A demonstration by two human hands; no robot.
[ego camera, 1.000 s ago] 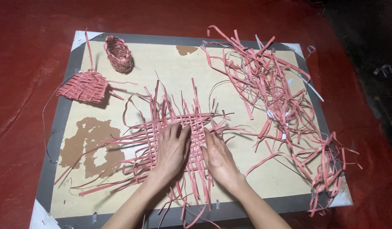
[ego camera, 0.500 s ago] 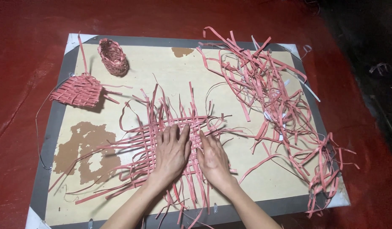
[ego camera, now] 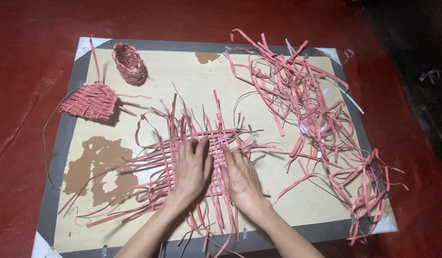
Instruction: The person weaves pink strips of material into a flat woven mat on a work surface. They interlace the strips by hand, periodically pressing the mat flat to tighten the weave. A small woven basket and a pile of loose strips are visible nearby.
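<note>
A flat woven mat of pink strips (ego camera: 202,157) lies near the middle of a tan board (ego camera: 182,71), toward its near edge; both hands rest directly on it, palms down. The left hand (ego camera: 192,169) lies spread flat on the mat's centre, fingers extended toward the far side; the right hand (ego camera: 240,179) lies just beside it on the right, also flat and open, fingers pointing far and slightly left; neither hand grips anything, both simply press on the weave. Loose strip ends stick out of the mat on all 4 sides, some reaching past the wrists to the near edge of the board.

At the far left of the board stands a small woven basket (ego camera: 129,62), upright, made of the same pink strips; whether anything is in it I cannot tell. Near it, further left and nearer, lies a flat woven piece (ego camera: 89,101) with 1 long strip rising from it. A large tangled pile of loose pink strips (ego camera: 316,114) covers the right side of the board, well apart from the hands. The board has a grey border and brown worn patches (ego camera: 99,167) on its left; it sits on a red floor (ego camera: 25,143).
</note>
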